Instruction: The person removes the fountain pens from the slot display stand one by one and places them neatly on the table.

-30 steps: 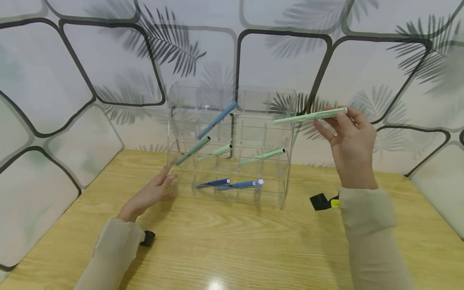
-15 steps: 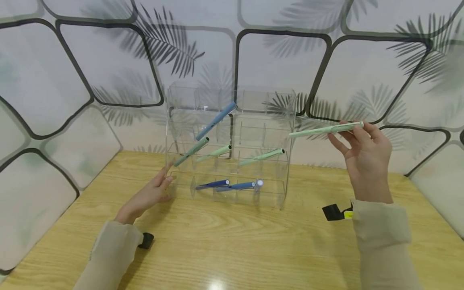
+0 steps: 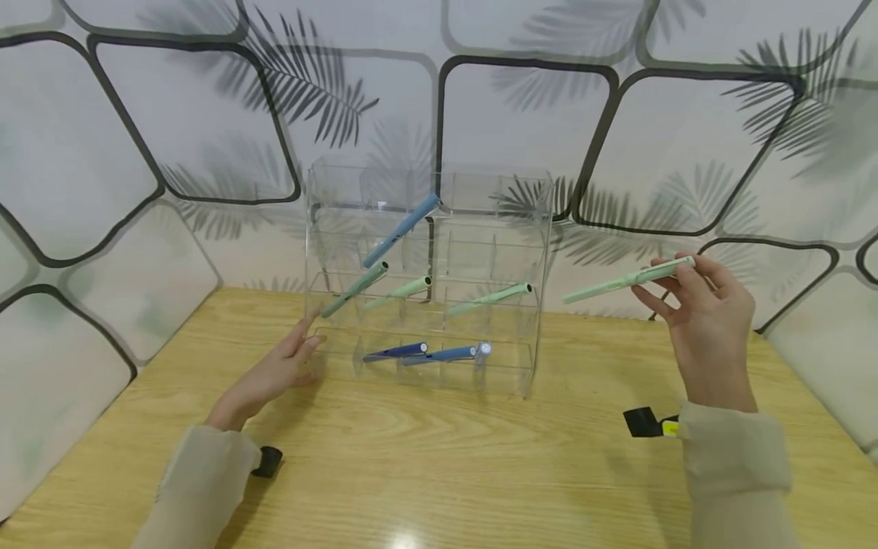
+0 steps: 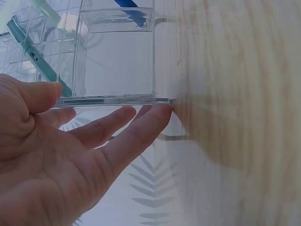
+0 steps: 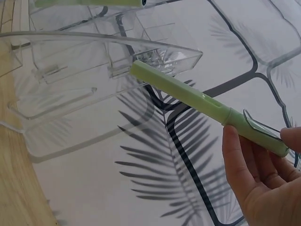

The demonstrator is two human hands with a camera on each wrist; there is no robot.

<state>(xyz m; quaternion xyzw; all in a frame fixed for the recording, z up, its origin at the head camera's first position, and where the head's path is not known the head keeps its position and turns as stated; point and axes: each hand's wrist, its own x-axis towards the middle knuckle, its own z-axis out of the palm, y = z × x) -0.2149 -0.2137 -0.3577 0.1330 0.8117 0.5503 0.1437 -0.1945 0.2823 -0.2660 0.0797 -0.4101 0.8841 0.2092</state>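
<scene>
Pinching one pen between thumb and fingers of the right hand, just right of one rack. Touching its left side with the left hand, fingers loosely extended. Can count seven racked pens: one blue pen above three green pens, three lowest.

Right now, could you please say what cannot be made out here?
Head view: any lettering on the pale green cylindrical pen in the right hand, too small.
Left wrist view: one end of the blue cylindrical pen, cut by the top edge.
Right wrist view: that hand's wrist, cut by the picture's edges.
</scene>
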